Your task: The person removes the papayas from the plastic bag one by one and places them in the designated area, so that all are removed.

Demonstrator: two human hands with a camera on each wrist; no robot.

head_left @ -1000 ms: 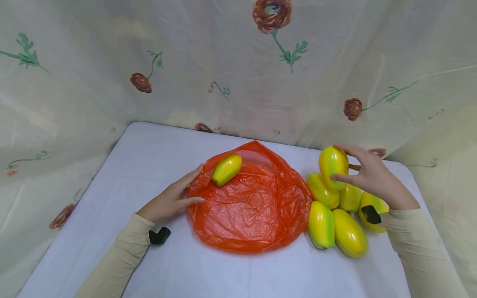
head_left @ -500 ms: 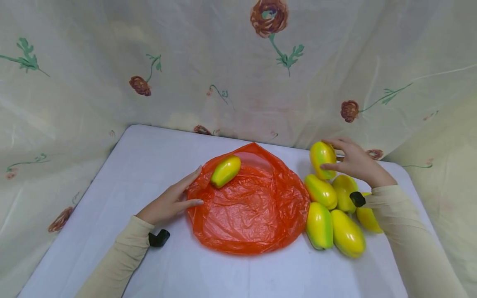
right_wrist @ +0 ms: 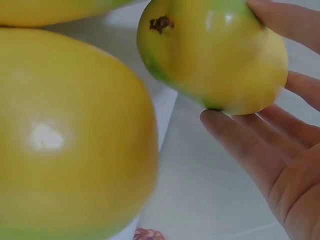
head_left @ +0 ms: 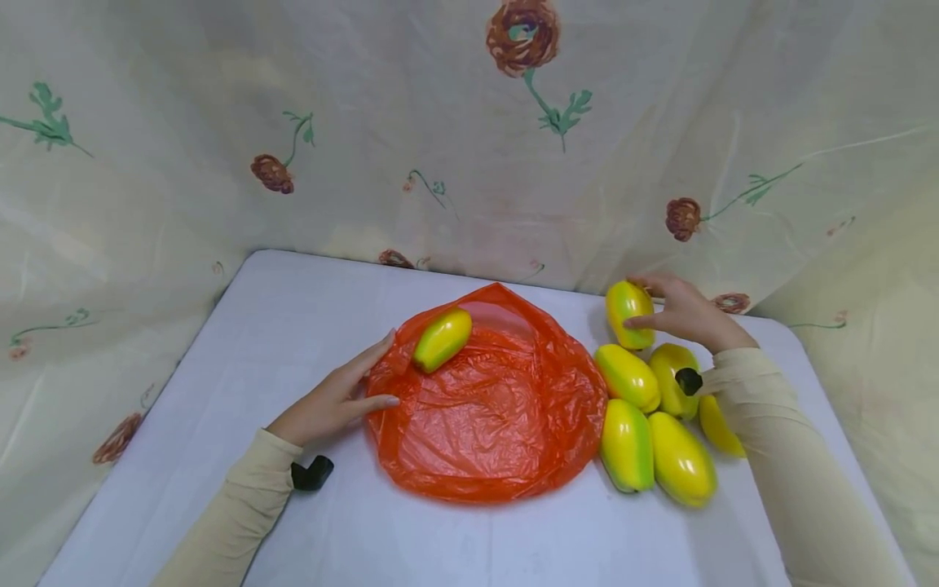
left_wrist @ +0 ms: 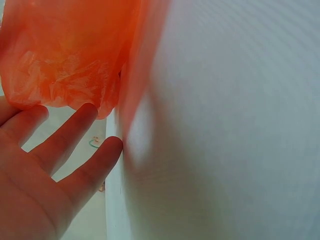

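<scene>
A red plastic bag [head_left: 477,424] lies spread on the table, with one yellow-green papaya [head_left: 443,340] at its upper left; whether that fruit is inside or on top I cannot tell. My left hand [head_left: 333,403] is at the bag's left edge, fingers spread and fairly straight; in the left wrist view the fingertips [left_wrist: 89,111] meet the thin plastic [left_wrist: 60,65]. Behind the fruit cluster at the right, my right hand [head_left: 689,314] holds another papaya [head_left: 623,314] between thumb and fingers. The right wrist view shows a dark stem scar on this held papaya [right_wrist: 210,55].
Several more papayas [head_left: 627,444] lie together right of the bag, one partly hidden by my right sleeve [head_left: 778,440]. A white cloth covers the table [head_left: 440,546]. Flower-printed curtain [head_left: 411,122] hangs along the back and sides.
My right hand has moved left and lowered the papaya from over the cluster to a spot behind it. The left hand and the bag stay in place.
</scene>
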